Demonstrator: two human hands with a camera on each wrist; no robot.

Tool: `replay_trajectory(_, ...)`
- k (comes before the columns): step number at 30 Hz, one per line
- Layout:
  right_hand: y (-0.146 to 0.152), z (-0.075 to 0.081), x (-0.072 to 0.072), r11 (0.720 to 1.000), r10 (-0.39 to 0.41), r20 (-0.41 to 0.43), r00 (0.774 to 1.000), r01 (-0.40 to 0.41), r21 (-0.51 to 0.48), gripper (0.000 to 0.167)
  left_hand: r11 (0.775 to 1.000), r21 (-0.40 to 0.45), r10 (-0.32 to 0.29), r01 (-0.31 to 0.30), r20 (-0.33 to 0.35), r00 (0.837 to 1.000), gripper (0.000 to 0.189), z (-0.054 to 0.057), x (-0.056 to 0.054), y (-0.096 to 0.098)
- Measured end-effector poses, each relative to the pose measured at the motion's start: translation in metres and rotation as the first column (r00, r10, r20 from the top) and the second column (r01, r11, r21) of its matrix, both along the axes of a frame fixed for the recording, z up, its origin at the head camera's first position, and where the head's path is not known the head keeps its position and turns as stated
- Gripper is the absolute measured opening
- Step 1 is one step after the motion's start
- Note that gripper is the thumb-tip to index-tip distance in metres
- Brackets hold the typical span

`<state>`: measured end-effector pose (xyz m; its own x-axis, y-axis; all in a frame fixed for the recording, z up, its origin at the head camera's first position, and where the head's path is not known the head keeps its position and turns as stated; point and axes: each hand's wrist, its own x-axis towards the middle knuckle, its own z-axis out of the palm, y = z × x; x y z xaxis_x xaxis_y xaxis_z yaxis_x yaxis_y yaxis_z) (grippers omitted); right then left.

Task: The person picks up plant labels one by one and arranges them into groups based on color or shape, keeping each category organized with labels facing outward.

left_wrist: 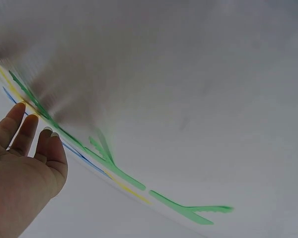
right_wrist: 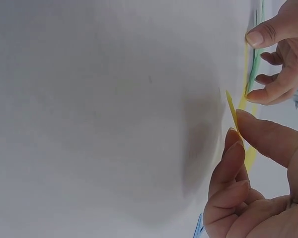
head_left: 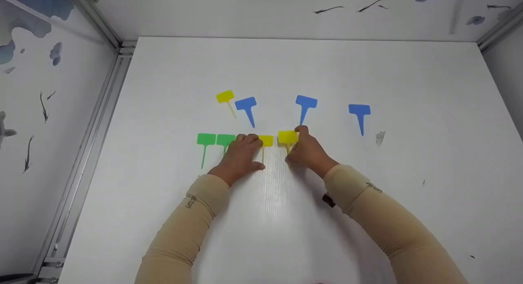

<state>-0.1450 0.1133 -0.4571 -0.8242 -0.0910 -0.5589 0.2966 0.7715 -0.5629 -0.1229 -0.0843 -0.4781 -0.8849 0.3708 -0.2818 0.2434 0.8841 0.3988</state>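
Observation:
T-shaped plant labels lie on the white table. My left hand (head_left: pixel 241 155) rests over the row, with a fingertip at the head of a yellow plant label (head_left: pixel 267 141) and the thumb by its stem tip. My right hand (head_left: pixel 309 151) pinches another yellow plant label (head_left: pixel 287 137) between thumb and fingers; in the right wrist view this label (right_wrist: pixel 232 110) tilts off the table. Left of the left hand are a green plant label (head_left: pixel 206 139) and a second green label (head_left: pixel 225 139), partly covered. A third green label (left_wrist: pixel 27 91) shows behind the hand in the left wrist view.
Farther back lie a yellow label (head_left: pixel 225 97), a blue label (head_left: pixel 246 104) beside it, another blue label (head_left: pixel 306 101) beyond the right hand, and a third blue label (head_left: pixel 359 110) at right. Patterned panels (head_left: pixel 286 14) border the table's back and left.

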Motion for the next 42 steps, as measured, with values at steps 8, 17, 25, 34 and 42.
replay_trajectory(8, -0.006, 0.002, 0.002, 1.000, 0.011, -0.009, 1.000, -0.011, 0.002, 0.082, 1.000, 0.017, 0.003, -0.003, 0.005, 1.000, 0.063, -0.001, -0.001, 0.000)
replay_trajectory(17, -0.010, 0.001, 0.001, 1.000, -0.011, 0.023, 1.000, 0.011, 0.008, 0.082, 1.000, 0.010, 0.000, 0.000, 0.007, 1.000, 0.064, -0.002, -0.001, -0.001)
replay_trajectory(25, -0.014, -0.003, 0.003, 1.000, 0.011, -0.010, 1.000, -0.011, 0.027, 0.083, 1.000, -0.005, -0.022, 0.022, -0.028, 0.999, 0.063, -0.003, 0.000, -0.001)
replay_trajectory(34, -0.013, -0.004, 0.003, 1.000, 0.005, -0.021, 1.000, -0.005, 0.009, 0.081, 1.000, 0.000, -0.028, 0.028, -0.040, 0.999, 0.063, -0.002, 0.000, -0.002)
replay_trajectory(42, -0.015, -0.005, 0.005, 1.000, -0.002, -0.020, 1.000, 0.002, 0.004, 0.079, 1.000, 0.006, -0.027, 0.028, -0.045, 0.999, 0.063, -0.002, 0.000, -0.002)
